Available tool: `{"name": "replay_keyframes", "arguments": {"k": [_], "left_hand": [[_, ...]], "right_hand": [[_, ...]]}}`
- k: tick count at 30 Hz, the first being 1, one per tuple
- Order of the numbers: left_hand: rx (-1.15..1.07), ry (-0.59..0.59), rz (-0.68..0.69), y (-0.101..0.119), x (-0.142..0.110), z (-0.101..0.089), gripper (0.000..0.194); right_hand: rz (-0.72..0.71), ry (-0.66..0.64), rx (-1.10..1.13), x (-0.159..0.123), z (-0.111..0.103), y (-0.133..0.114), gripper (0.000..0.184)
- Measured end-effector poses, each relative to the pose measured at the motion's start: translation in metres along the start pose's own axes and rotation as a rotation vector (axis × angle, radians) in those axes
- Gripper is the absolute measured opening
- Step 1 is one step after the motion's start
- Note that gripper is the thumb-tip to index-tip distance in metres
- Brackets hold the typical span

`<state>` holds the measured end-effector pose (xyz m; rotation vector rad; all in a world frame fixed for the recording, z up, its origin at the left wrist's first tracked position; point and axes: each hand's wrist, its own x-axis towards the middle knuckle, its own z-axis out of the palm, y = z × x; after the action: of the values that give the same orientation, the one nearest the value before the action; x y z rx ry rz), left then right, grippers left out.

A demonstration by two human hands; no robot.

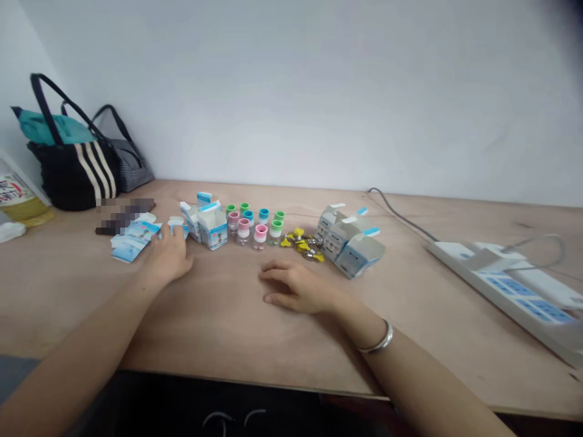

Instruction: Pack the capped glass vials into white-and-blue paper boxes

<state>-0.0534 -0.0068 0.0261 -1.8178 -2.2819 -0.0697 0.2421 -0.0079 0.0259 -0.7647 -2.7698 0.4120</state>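
My left hand reaches over blue-and-white printed papers or flattened cartons. Its fingertips touch a blue-white piece, and the thumb stays apart from the fingers. Beside it stand small open cartons with raised flaps. Several little clear jars with pink, blue and green tops are grouped in the middle. My right hand rests on the table in front of them, fingers loosely spread and holding nothing. Beyond it lie several yellow-and-metal pieces, next to a row of open white-blue cartons.
A white power strip with a grey cable lies along the right of the wooden table. At the left stand a black striped bag, a grey bag and a bottle of yellow liquid. A dark blurred object lies behind the papers.
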Motion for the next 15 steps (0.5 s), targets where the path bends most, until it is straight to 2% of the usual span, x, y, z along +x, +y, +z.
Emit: {"name": "replay_keyframes", "arguments": {"k": [4, 7, 9, 11, 13, 15], "left_hand": [[-0.055, -0.039, -0.017, -0.006, 0.009, 0.009, 0.053], [-0.076, 0.055, -0.069, -0.017, 0.014, -0.001, 0.052], [-0.146, 0.229, -0.158, -0.025, 0.016, -0.013, 0.056], [-0.260, 0.479, -0.195, -0.027, 0.013, -0.023, 0.064], [-0.394, 0.722, -0.089, -0.021, 0.005, -0.027, 0.062], [-0.503, 0.845, 0.120, -0.007, -0.007, -0.023, 0.053]], "right_hand": [[0.004, -0.007, -0.009, 0.000, 0.001, 0.001, 0.038], [0.003, -0.007, -0.008, 0.000, 0.000, 0.000, 0.039], [-0.005, -0.007, 0.004, 0.000, 0.000, -0.001, 0.038], [0.005, -0.001, 0.014, 0.001, 0.002, -0.002, 0.038], [0.055, 0.066, 0.035, 0.002, 0.005, -0.002, 0.044], [0.139, 0.249, 0.077, 0.003, 0.008, 0.001, 0.061]]}}
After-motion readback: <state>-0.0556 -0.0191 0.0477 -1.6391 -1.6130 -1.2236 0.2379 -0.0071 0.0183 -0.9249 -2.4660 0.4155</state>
